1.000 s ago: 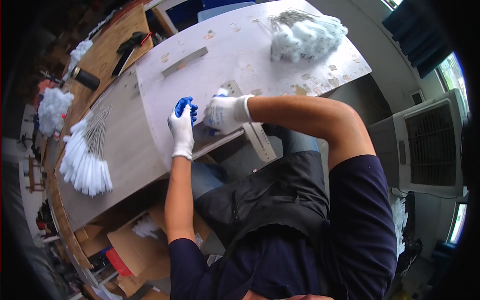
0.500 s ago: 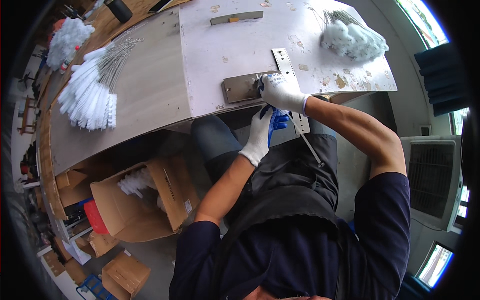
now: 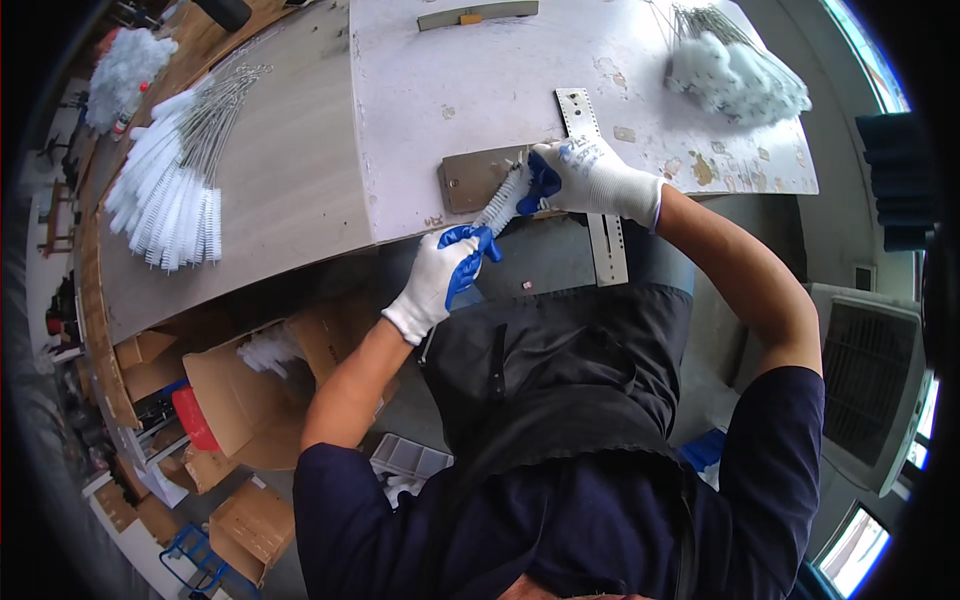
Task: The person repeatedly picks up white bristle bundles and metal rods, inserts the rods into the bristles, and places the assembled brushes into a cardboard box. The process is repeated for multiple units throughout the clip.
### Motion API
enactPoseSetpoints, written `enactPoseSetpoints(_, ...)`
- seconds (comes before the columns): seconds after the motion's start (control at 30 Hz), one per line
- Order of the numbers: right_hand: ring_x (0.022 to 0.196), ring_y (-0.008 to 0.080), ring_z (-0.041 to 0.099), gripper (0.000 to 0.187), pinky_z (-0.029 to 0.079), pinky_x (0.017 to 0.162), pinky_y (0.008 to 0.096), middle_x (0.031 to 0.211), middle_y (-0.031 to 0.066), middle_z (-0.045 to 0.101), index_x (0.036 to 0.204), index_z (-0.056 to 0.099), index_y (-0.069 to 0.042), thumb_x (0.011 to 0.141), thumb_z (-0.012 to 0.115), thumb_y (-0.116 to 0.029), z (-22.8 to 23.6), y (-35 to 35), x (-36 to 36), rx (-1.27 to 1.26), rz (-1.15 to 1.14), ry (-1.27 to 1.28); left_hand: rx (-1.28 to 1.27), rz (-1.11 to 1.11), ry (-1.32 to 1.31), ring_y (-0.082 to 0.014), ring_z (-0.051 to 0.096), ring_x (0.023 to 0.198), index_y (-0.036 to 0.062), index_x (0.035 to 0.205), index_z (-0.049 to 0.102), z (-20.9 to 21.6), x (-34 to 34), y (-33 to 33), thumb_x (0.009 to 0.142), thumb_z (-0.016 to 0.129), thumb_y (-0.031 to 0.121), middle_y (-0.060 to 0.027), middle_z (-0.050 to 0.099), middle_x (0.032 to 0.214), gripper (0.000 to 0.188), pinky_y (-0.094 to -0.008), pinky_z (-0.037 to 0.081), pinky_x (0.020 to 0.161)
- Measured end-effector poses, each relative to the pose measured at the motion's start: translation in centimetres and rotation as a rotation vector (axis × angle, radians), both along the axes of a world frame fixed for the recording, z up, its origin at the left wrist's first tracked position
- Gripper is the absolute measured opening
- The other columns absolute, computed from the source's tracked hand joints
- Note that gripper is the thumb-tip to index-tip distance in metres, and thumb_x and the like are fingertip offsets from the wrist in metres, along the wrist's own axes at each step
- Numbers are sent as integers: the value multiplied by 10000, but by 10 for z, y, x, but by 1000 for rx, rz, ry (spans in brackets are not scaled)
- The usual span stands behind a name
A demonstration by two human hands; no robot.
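Observation:
A white spiral-bristled wire brush [image 3: 503,201] slants from my left hand up toward the metal block. My left hand [image 3: 446,270], in a white glove with blue palm, is closed around the brush's lower end; a thin wire stem shows below the wrist. My right hand [image 3: 585,180], gloved alike, is closed at the block's right end, beside the brush's upper end. Whatever its fingers grip is hidden. The flat metal block [image 3: 475,180] rests at the table edge. A perforated metal strip [image 3: 607,250] passes under my right hand and juts past that edge.
Many finished-looking white brushes [image 3: 165,195] fan out at the table's left. A heap of brushes [image 3: 735,80] lies at the right, and a curved bar [image 3: 478,15] at the far side. Below left stands an open cardboard box [image 3: 235,405]; an air cooler [image 3: 865,380] stands at right.
My left hand has moved left and slightly down, and the brush's bristles now show between the hands. My right hand has shifted slightly right. The stem no longer crosses my apron at right.

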State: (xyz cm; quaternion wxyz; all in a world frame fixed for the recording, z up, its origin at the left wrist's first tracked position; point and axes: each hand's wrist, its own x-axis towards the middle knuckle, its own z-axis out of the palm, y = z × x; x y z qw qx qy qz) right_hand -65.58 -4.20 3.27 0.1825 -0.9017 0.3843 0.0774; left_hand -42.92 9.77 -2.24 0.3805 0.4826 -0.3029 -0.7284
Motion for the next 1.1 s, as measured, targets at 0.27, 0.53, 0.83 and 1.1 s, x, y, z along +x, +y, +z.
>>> enactPoseSetpoints(0.27,873,310,729,336,567,777,434,880,136,718,1036,627,-33,887,677,-331,-23,-12,11,-176,244,130,-122,-133,-327,-24,443,593,-3,888,723,15,21,-21,968,595,128,61,548,675,200,-219,339,559)
enactPoseSetpoints(0.53,755,328,727,308,552,695,452,774,165,702,907,641,-40,884,672,-346,-35,16,5,-111,-55,-219,-880,426,-1081,-308,677,1002,-22,1232,624,15,-3,40,934,642,28,-164,677,1132,302,-437,553,875)
enactPoseSetpoints(0.83,769,313,740,374,556,694,428,798,145,716,954,647,-24,942,634,-397,-37,19,16,-120,-153,-227,-78,1006,176,-251,674,895,42,1289,618,-19,-19,-74,1051,504,250,-77,675,985,335,-388,549,826)
enactPoseSetpoints(1.1,635,283,709,221,517,568,406,702,99,687,862,631,-49,851,648,-268,-53,-6,-4,-239,194,-249,-40,978,-30,-96,360,525,44,1184,714,-17,-31,-159,951,579,134,52,342,635,284,-276,311,498)
